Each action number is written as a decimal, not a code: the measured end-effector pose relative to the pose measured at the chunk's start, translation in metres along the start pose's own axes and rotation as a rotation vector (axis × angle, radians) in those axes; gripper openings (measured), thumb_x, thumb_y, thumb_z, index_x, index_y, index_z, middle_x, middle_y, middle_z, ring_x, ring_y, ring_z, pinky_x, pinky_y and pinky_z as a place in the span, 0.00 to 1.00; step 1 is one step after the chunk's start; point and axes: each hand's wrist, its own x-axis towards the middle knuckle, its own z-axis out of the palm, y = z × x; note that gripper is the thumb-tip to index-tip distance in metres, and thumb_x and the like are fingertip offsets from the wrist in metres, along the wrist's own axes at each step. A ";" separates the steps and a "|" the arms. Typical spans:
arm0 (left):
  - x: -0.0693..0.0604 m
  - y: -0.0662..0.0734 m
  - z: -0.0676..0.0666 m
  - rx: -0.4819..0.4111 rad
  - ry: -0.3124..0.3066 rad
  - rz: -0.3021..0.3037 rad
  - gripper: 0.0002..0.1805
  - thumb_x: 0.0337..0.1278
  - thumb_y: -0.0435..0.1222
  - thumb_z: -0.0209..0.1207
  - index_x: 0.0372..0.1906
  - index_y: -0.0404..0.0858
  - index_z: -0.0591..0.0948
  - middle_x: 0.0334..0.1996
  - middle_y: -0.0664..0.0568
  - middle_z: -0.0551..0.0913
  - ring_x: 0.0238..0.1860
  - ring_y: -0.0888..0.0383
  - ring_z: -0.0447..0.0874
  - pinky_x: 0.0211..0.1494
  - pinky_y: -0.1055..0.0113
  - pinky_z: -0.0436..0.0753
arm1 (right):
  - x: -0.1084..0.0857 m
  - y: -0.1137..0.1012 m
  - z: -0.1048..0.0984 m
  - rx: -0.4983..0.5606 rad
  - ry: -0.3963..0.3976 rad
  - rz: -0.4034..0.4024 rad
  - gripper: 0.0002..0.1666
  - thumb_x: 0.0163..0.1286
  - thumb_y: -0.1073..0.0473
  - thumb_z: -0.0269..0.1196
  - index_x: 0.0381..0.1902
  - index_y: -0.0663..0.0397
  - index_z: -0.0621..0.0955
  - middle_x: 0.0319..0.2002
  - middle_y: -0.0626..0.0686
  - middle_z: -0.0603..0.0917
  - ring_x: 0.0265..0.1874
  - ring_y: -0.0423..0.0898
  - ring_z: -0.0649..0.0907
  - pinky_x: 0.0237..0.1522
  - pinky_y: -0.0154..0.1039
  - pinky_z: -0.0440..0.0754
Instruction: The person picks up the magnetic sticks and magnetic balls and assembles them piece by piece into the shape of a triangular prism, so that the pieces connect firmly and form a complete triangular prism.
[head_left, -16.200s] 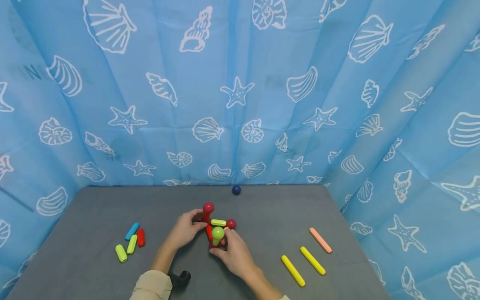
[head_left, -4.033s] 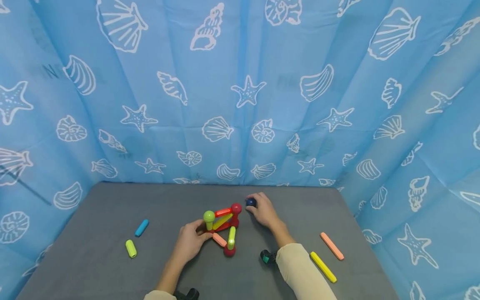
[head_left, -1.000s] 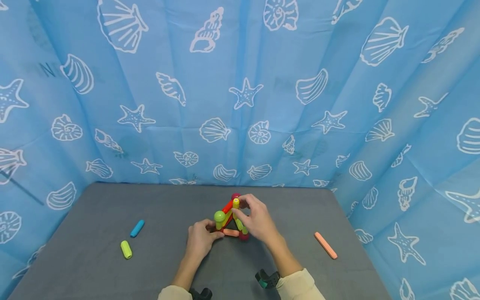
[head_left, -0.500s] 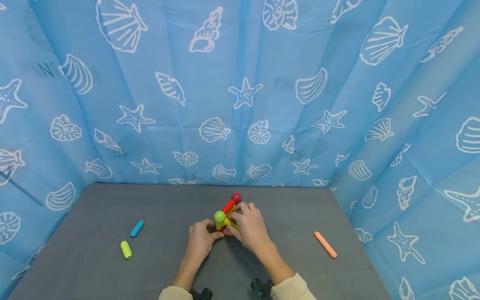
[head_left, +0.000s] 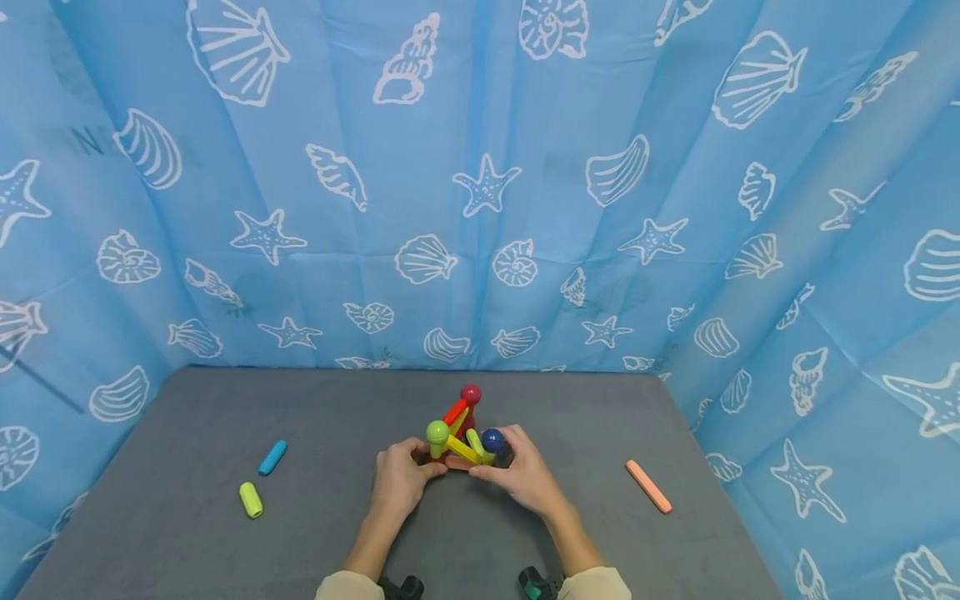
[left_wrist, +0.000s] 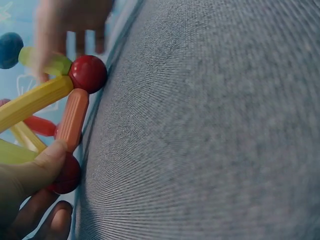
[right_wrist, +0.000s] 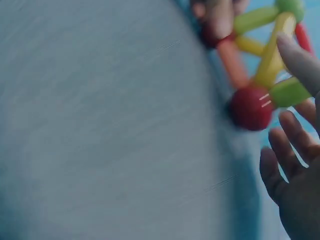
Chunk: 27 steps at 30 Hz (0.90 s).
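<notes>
A toy frame of balls and sticks stands mid-table, with a green ball (head_left: 437, 432), a raised red ball (head_left: 471, 394) and a blue ball (head_left: 492, 441) at its upper corners. My left hand (head_left: 400, 479) pinches a red ball (left_wrist: 66, 175) at the near left base, thumb against the orange stick (left_wrist: 74, 117). A slanting yellow stick (right_wrist: 270, 57) runs from the green ball down to the near right red ball (right_wrist: 251, 108). Around that corner, my right hand (head_left: 525, 472) spreads its fingers beside the lime stick (right_wrist: 290, 92); contact is unclear.
On the left lie a loose blue stick (head_left: 272, 457) and a short lime stick (head_left: 251, 500). A longer orange stick (head_left: 648, 486) lies to the right. Behind the grey table (head_left: 330, 542) hangs a blue shell-print curtain (head_left: 360, 250).
Over the longer span, loose sticks and the blue ball have joined the frame. Within the last second, the upright yellow stick became slanted, and my right hand moved lower around the near right corner.
</notes>
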 end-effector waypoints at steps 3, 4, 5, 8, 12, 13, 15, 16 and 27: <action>-0.001 0.000 -0.002 -0.008 -0.003 0.003 0.17 0.40 0.37 0.80 0.39 0.38 0.89 0.36 0.47 0.91 0.36 0.55 0.88 0.45 0.54 0.88 | -0.001 0.014 0.004 0.055 -0.050 0.038 0.20 0.62 0.49 0.75 0.51 0.43 0.86 0.47 0.49 0.79 0.43 0.44 0.78 0.45 0.32 0.78; -0.001 0.000 -0.002 -0.009 -0.006 0.006 0.17 0.41 0.37 0.80 0.39 0.38 0.89 0.36 0.47 0.91 0.36 0.55 0.88 0.45 0.54 0.88 | -0.001 0.016 0.006 0.066 -0.055 0.042 0.18 0.63 0.49 0.74 0.50 0.42 0.87 0.46 0.50 0.80 0.42 0.43 0.78 0.45 0.32 0.78; -0.001 0.000 -0.003 -0.010 -0.011 0.011 0.17 0.41 0.37 0.80 0.39 0.37 0.89 0.36 0.47 0.91 0.36 0.55 0.87 0.44 0.54 0.88 | 0.000 0.019 0.007 0.074 -0.054 0.047 0.16 0.63 0.50 0.74 0.49 0.41 0.88 0.46 0.49 0.80 0.43 0.42 0.78 0.46 0.32 0.78; 0.000 -0.002 -0.006 -0.004 -0.041 0.035 0.19 0.42 0.38 0.80 0.41 0.37 0.88 0.37 0.48 0.90 0.35 0.56 0.84 0.43 0.56 0.88 | 0.001 0.021 0.008 0.081 -0.049 0.055 0.12 0.65 0.50 0.73 0.45 0.40 0.88 0.45 0.49 0.81 0.41 0.39 0.78 0.45 0.31 0.77; 0.001 -0.008 -0.021 0.020 -0.100 0.067 0.24 0.43 0.41 0.79 0.48 0.39 0.86 0.42 0.50 0.87 0.39 0.56 0.81 0.45 0.57 0.86 | 0.001 0.022 0.009 0.072 -0.052 0.051 0.10 0.66 0.50 0.72 0.42 0.45 0.88 0.44 0.52 0.82 0.38 0.39 0.76 0.42 0.30 0.76; 0.000 -0.010 -0.029 0.024 -0.108 0.070 0.25 0.44 0.41 0.79 0.50 0.40 0.86 0.44 0.51 0.86 0.42 0.56 0.82 0.46 0.57 0.85 | 0.000 0.023 0.009 0.074 -0.052 0.052 0.10 0.66 0.51 0.72 0.42 0.46 0.88 0.44 0.53 0.82 0.38 0.39 0.76 0.41 0.30 0.75; 0.001 -0.015 -0.048 0.029 -0.099 0.072 0.27 0.47 0.41 0.78 0.55 0.42 0.85 0.49 0.49 0.86 0.47 0.52 0.83 0.50 0.55 0.85 | 0.000 0.023 0.008 0.083 -0.050 0.059 0.10 0.66 0.51 0.72 0.43 0.46 0.88 0.44 0.54 0.82 0.38 0.40 0.76 0.41 0.30 0.75; 0.002 -0.019 -0.060 0.033 -0.083 0.072 0.27 0.49 0.40 0.77 0.56 0.42 0.84 0.51 0.48 0.85 0.50 0.50 0.84 0.52 0.53 0.85 | 0.000 0.023 0.008 0.082 -0.045 0.059 0.10 0.65 0.52 0.73 0.43 0.47 0.88 0.44 0.54 0.82 0.38 0.40 0.76 0.40 0.30 0.75; 0.021 -0.102 -0.166 0.321 0.114 -0.150 0.26 0.65 0.41 0.66 0.63 0.32 0.79 0.58 0.30 0.80 0.63 0.27 0.67 0.63 0.34 0.63 | 0.000 0.022 0.008 0.063 -0.045 0.077 0.10 0.65 0.51 0.73 0.37 0.49 0.86 0.41 0.52 0.79 0.36 0.40 0.76 0.39 0.30 0.74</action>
